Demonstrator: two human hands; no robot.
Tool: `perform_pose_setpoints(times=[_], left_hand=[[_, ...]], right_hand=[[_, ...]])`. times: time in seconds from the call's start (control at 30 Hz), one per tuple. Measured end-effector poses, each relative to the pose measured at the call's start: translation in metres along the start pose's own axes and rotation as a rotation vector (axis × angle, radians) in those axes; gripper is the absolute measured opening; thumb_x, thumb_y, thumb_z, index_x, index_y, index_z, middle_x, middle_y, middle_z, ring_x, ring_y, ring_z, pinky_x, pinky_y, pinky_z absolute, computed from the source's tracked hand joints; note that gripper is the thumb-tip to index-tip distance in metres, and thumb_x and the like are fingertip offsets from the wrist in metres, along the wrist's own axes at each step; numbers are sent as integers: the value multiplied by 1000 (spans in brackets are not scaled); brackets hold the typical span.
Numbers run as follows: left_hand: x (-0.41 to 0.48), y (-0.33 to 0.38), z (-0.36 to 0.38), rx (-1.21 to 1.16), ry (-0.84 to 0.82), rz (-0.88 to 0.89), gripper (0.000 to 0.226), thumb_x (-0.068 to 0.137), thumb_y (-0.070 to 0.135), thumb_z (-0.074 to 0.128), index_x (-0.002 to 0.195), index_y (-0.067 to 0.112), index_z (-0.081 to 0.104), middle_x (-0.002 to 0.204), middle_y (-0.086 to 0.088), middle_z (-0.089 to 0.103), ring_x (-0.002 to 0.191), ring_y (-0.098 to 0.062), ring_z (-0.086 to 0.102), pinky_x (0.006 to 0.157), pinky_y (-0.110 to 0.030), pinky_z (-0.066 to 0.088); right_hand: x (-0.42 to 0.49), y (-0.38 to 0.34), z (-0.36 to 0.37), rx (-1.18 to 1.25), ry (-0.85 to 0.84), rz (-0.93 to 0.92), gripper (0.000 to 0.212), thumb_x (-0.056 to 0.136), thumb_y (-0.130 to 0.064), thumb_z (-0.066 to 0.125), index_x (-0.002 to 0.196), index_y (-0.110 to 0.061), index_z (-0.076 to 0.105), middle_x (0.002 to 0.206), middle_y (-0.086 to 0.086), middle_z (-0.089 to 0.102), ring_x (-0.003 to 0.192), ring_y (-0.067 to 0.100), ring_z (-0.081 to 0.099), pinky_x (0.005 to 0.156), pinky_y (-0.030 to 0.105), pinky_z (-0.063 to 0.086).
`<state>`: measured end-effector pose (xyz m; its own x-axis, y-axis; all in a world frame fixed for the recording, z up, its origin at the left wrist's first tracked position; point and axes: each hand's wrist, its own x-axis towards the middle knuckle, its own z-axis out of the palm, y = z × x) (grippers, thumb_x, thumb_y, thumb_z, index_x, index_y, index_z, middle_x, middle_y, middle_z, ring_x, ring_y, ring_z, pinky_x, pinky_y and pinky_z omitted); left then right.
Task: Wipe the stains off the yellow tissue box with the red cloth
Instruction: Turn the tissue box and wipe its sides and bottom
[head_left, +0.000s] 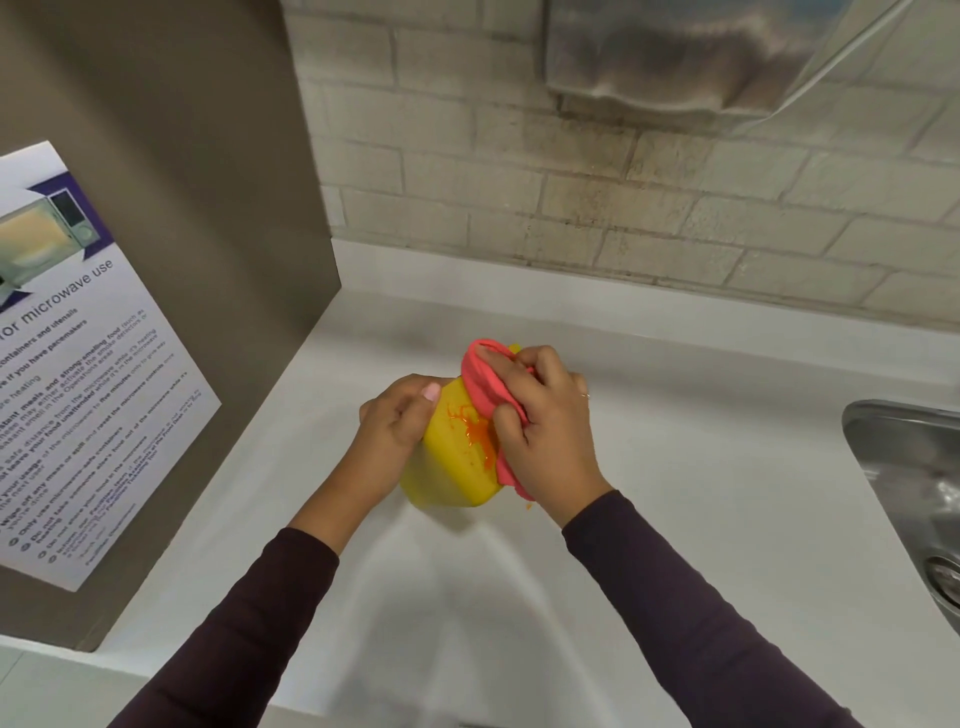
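Two dark sleeves (249, 623) reach in; the left hand (395, 421) grips the yellow tissue box (457, 467), the right hand (545, 421) squeezes the red cloth (483, 384) onto it

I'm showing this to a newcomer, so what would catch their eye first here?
The yellow tissue box at centre, gripped by the left hand, with an orange stain on its face. The right hand presses the red cloth against it. A steel sink sits at the right edge.

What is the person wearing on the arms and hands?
Both arms are in long, dark plum sleeves, left sleeve and right sleeve, reaching the wrists. No gloves. The right hand has a thin ring; the left hand shows a pale pink thumbnail.
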<state>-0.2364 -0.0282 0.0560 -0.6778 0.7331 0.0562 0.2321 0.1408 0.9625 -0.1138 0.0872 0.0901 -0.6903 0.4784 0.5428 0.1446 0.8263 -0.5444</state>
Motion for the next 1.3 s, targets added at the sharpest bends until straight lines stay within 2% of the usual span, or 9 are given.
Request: perform_pose_setpoints(times=[0.2,0.37,0.47,0.7,0.9,1.0,1.13,1.2,1.3], left_hand=[[-2,0,0,13,-10,-24,43,77,68,30,98,47,61,111,3,63,116,-26,51,98,-53,44],[2,6,-1,-81,32,-30,52,75,62,36,101,29,66,105,-3,68,103,-20,61,94,-41,49],[4,5,-3,-95,32,-44,47,80,54,38,102,24,66,102,-3,68,101,-19,62,89,-35,49],[4,5,0,-94,53,-27,33,83,46,36,94,32,64,93,9,67,82,5,61,69,-10,45],[6,2,0,-118,84,-39,46,84,48,35,101,19,66,99,-3,68,96,-17,63,84,-29,49],[6,1,1,-116,63,-32,44,84,47,36,102,21,67,100,-5,69,97,-20,63,87,-36,50],[6,1,1,-102,47,-23,37,78,55,37,93,35,65,96,4,69,94,-14,63,82,-31,49],[5,2,1,-99,53,-17,40,75,59,37,93,35,65,96,4,68,94,-14,63,80,-29,48],[4,2,2,-103,77,-17,39,81,52,39,96,28,65,97,1,68,95,-16,63,82,-30,48]], right_hand=[[-21,1,4,31,221,273,50,79,-25,38,124,-23,59,96,-2,47,81,0,34,86,35,34],[-26,-4,-1,-4,46,95,48,79,-20,43,123,-21,60,97,6,53,87,20,52,84,36,38],[-33,0,-5,-60,-41,-7,46,81,-22,43,124,-21,60,97,6,54,89,21,53,82,33,31],[-6,-7,4,75,99,190,44,82,-19,41,119,-17,63,93,5,52,78,11,42,80,39,44],[-14,-9,2,44,-30,50,50,80,-26,41,126,-15,57,101,7,55,92,16,50,86,34,36],[-25,2,-7,-16,-79,-54,48,83,-27,45,127,-14,57,98,7,55,93,14,49,83,32,32],[-20,11,-12,-17,-30,61,46,84,-23,43,127,-17,56,96,3,50,83,12,42,84,29,30],[-12,6,-8,1,8,117,45,83,-16,48,126,-17,57,96,3,50,83,12,40,84,32,34],[-2,-4,0,27,3,121,45,82,-13,50,126,-16,58,99,7,55,87,21,51,86,35,37]])
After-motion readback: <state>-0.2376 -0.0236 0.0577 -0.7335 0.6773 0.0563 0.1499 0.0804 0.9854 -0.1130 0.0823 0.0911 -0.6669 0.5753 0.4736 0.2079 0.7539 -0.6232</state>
